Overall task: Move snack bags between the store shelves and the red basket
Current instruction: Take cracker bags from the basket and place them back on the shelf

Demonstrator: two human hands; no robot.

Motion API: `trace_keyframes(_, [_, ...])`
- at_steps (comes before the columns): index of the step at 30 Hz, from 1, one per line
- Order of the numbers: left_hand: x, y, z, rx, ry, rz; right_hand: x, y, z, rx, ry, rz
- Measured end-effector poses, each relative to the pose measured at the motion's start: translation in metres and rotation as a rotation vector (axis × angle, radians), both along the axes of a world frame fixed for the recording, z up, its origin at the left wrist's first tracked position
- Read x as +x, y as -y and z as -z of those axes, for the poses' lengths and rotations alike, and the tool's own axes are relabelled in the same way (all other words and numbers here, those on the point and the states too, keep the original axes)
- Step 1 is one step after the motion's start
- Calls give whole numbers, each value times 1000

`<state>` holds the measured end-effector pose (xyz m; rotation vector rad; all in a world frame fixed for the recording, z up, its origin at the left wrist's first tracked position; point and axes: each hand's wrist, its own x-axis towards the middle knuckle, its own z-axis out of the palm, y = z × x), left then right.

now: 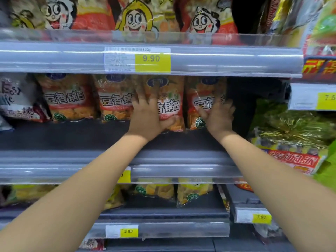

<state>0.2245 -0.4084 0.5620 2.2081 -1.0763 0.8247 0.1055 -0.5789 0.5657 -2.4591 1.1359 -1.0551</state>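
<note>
On mid shelf (72,135), L hand (149,117) grips bag (169,104); R hand (218,115) fingers (228,104) blurred

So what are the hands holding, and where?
Left hand grips the third orange bag at its lower left; right hand grips the rightmost orange bag by its right edge.

I'm in a shop. Orange snack bags (67,99) stand in rows on tiered shelving beside my left hand (147,117) and right hand (218,118). A yellow price tag (152,60) reading 9.90 sits on the rail (54,57) above my grip, and another tag (128,231) marked 3.90 is well below.
</note>
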Motion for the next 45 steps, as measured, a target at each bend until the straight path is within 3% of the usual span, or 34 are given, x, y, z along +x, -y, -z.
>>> trace_keyframes(4, [-1, -1, 1, -141, -108, 115, -1, -1, 3, 261, 298, -115])
trace_keyframes(6, [-5, -2, -1, -177, -131, 154, -1, 2, 2, 334, 356, -131])
trace_keyframes(12, [-14, -4, -11, -156, -40, 94, 6, -6, -3, 258, 441, -64])
trace_keyframes(16, [-9, 1, -9, -93, -24, 24, 13, -11, -2, 190, 317, -28])
trace_keyframes(23, [-14, 4, -7, 27, -89, -27, 12, -19, -7, 360, 219, -29])
trace_keyframes(26, [-20, -7, -17, 136, -134, -55, -2, -31, -10, 390, 38, 28])
trace_keyframes(29, [-33, -30, -26, 241, -59, -139, -23, -54, -10, 223, -19, 47])
trace_keyframes(34, [-68, -82, -14, 119, 174, -136, -62, -120, 2, -195, -6, 38])
trace_keyframes(37, [-84, -127, 9, 73, 277, -71, -78, -166, 16, -279, -14, -29])
trace_keyframes(41, [-98, -196, 55, 106, 256, -59, -94, -236, 54, -385, -81, -126])
trace_keyframes(45, [-113, -257, 119, 265, 200, -37, -105, -296, 118, -452, -186, -183])
